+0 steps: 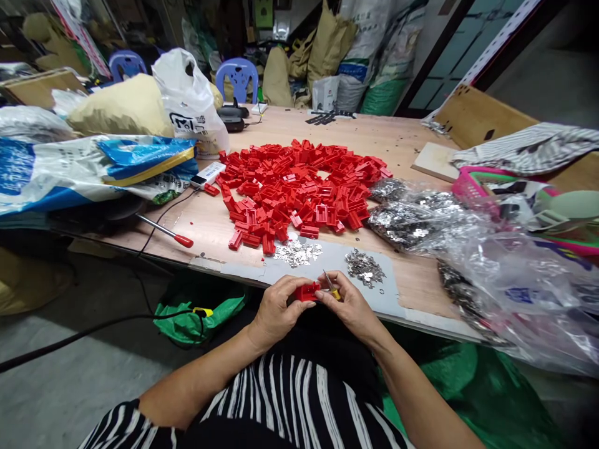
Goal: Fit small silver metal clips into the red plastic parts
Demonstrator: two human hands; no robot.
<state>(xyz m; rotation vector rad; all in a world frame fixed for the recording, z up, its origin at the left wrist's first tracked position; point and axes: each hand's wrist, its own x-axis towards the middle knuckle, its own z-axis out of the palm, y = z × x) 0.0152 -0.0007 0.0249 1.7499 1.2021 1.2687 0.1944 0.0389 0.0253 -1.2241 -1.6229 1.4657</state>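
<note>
My left hand (279, 305) is closed on a small red plastic housing (306, 292) just off the table's front edge. Opposite it, my right hand (349, 302) grips a thin pointed metal tool with a yellow handle (334, 292), its tip angled up and away from the housing. The right thumb rests at the housing's right end. Just beyond my hands lie a pile of flat silvery metal pieces (298, 252) and a second pile of small metal parts (365, 268) on a grey sheet (327, 257). A large heap of red housings (299, 184) spreads behind them.
Clear plastic bags of metal parts (412, 218) lie on the right, near a pink basket (472, 187). A lever with a red grip (183, 241) sticks out at the left edge. White and blue sacks (84, 168) cover the table's left side; a green bag (206, 318) hangs below.
</note>
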